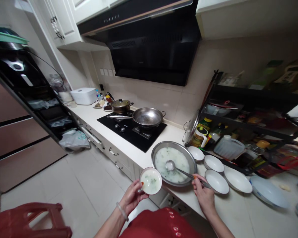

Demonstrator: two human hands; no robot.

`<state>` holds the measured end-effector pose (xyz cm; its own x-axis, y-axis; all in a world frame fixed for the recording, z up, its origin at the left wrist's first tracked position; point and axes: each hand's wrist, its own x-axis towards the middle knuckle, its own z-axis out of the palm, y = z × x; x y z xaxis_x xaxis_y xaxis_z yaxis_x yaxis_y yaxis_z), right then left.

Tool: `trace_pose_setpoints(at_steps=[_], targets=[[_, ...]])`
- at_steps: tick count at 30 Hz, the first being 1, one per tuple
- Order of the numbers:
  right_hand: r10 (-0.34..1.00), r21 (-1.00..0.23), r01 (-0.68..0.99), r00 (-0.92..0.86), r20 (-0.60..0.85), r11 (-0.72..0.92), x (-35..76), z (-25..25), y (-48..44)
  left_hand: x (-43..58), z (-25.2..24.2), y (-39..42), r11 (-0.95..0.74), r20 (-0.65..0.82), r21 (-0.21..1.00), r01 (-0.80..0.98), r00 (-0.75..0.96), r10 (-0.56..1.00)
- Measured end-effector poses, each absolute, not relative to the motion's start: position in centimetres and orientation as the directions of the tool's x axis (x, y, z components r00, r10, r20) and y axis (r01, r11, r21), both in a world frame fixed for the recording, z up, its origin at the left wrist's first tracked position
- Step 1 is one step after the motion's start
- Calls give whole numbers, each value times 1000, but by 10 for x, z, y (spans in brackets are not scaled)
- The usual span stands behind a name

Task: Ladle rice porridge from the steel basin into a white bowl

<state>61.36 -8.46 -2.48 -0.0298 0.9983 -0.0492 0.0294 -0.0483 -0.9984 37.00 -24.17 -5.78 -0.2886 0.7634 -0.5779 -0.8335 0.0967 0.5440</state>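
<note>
My left hand (133, 197) grips a small bowl (151, 181) by its side, thumb at the rim. Pale soup with green bits fills much of it, and it is held in front of the counter's edge. In my right hand (204, 195) is the dark handle of a ladle (186, 174). The ladle's head rests at the surface of the same pale, green-flecked soup (173, 158) inside a wide metal basin (157, 144). That basin stands on the counter, just beyond the small bowl. Several white bowls (217, 181) sit right of the basin, close to my right hand.
Left of the basin, a steel wok (148, 116) and a lidded pan (120, 105) stand on the black gas hob (129, 132). A dark rack (253, 122) with bottles lines the right wall. A red plastic stool (32, 211) is on the floor at left.
</note>
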Motion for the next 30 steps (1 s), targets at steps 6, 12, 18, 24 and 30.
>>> trace_pose_setpoints(at_steps=[6, 12, 18, 24, 30], targets=[[999, -999, 24, -14, -31, -31, 613, -31, -82, 370, -56, -240, 112, -571, 545, -831, -270, 776], [998, -998, 25, 6, -64, -64, 613, -30, -83, 369, -59, -241, 112, -563, 545, -831, -263, 784], [995, -996, 11, 43, -85, -86, 613, -22, -82, 369, -55, -241, 110, -568, 547, -830, -272, 777], [997, -999, 23, 61, -41, -43, 616, -20, -81, 370, -54, -241, 115, -570, 550, -827, -271, 776], [999, -997, 82, 50, 14, 10, 621, -25, -76, 370, -54, -239, 106, -568, 545, -832, -273, 776]])
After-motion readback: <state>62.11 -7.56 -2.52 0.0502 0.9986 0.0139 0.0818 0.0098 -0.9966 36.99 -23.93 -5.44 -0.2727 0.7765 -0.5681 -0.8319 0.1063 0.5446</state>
